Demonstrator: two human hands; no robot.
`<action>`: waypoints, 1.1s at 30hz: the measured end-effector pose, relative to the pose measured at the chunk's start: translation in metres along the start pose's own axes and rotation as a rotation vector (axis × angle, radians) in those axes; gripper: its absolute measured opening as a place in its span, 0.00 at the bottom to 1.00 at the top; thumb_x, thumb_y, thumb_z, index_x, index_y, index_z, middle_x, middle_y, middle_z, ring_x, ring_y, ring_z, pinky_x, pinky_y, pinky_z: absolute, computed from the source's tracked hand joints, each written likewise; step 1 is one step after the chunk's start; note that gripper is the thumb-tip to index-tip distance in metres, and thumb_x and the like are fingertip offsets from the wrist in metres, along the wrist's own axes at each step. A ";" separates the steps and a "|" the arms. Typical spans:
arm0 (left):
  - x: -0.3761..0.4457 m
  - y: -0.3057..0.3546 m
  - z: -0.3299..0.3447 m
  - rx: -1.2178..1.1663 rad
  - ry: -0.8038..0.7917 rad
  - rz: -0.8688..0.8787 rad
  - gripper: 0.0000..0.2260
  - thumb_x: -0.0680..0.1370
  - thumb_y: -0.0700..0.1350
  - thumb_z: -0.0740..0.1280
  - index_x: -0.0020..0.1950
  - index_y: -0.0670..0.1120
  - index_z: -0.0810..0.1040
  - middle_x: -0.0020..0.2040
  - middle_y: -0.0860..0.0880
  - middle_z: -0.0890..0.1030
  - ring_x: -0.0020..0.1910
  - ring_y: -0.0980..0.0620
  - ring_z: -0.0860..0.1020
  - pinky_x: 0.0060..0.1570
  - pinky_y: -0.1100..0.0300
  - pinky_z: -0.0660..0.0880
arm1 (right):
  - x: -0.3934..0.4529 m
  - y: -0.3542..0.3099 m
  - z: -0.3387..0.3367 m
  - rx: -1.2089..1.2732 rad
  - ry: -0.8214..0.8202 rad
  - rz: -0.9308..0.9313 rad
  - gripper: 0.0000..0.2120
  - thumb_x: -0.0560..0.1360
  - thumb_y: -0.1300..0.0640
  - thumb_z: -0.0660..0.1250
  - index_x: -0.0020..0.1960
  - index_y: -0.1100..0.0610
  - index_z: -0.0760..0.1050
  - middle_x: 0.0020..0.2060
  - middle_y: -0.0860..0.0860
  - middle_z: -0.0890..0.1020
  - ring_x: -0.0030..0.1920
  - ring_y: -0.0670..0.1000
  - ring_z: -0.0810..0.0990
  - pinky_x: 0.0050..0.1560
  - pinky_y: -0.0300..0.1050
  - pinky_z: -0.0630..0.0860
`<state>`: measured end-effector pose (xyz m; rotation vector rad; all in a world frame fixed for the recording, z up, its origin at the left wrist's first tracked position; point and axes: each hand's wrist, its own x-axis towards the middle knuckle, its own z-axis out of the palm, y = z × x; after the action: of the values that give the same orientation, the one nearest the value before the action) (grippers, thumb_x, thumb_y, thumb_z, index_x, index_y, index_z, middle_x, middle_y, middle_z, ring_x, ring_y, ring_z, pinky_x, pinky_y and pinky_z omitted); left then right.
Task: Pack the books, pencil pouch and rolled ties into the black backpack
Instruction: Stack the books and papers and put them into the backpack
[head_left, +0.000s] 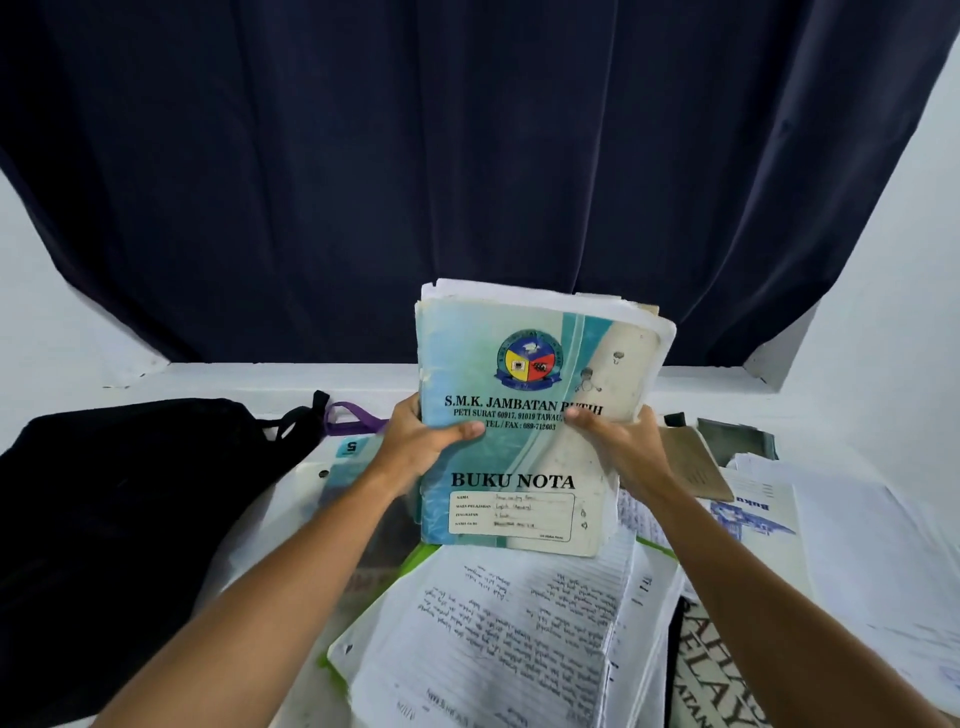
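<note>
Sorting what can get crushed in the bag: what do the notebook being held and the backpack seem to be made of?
The teal "Buku Nota" notebook: thin glossy card cover over paper pages; its edges are frayed and its corner scuffed white. The black backpack: probably soft matte woven fabric; it slumps and shows webbing straps.

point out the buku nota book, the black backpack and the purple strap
buku nota book (519, 457): head view, front cover
black backpack (119, 519): head view, main body
purple strap (353, 421): head view, loop

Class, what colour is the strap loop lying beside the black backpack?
Purple strap loop, right of the backpack; head view.
</note>
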<state>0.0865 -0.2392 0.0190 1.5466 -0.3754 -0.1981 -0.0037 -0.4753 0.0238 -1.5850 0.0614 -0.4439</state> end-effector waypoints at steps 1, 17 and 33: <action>-0.001 0.004 0.001 -0.004 0.009 0.004 0.21 0.62 0.41 0.79 0.52 0.40 0.79 0.45 0.46 0.86 0.45 0.48 0.85 0.41 0.58 0.81 | 0.000 -0.004 0.003 -0.015 0.006 -0.013 0.42 0.54 0.42 0.81 0.59 0.65 0.74 0.45 0.55 0.86 0.49 0.54 0.85 0.46 0.48 0.83; -0.152 0.056 -0.146 -0.017 0.174 0.072 0.25 0.57 0.45 0.79 0.52 0.45 0.80 0.47 0.49 0.86 0.49 0.49 0.84 0.48 0.56 0.82 | -0.085 -0.056 0.158 -0.033 -0.120 -0.005 0.46 0.56 0.39 0.82 0.63 0.66 0.72 0.50 0.57 0.85 0.51 0.58 0.84 0.51 0.57 0.82; -0.277 -0.004 -0.232 0.045 0.023 0.018 0.40 0.51 0.59 0.84 0.56 0.40 0.80 0.52 0.43 0.85 0.51 0.43 0.84 0.52 0.43 0.80 | -0.254 -0.046 0.241 0.016 -0.040 0.076 0.25 0.57 0.50 0.82 0.47 0.57 0.75 0.41 0.54 0.85 0.44 0.53 0.85 0.45 0.52 0.83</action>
<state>-0.0872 0.0765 -0.0115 1.5880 -0.3774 -0.1589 -0.1720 -0.1650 0.0072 -1.5693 0.0871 -0.3530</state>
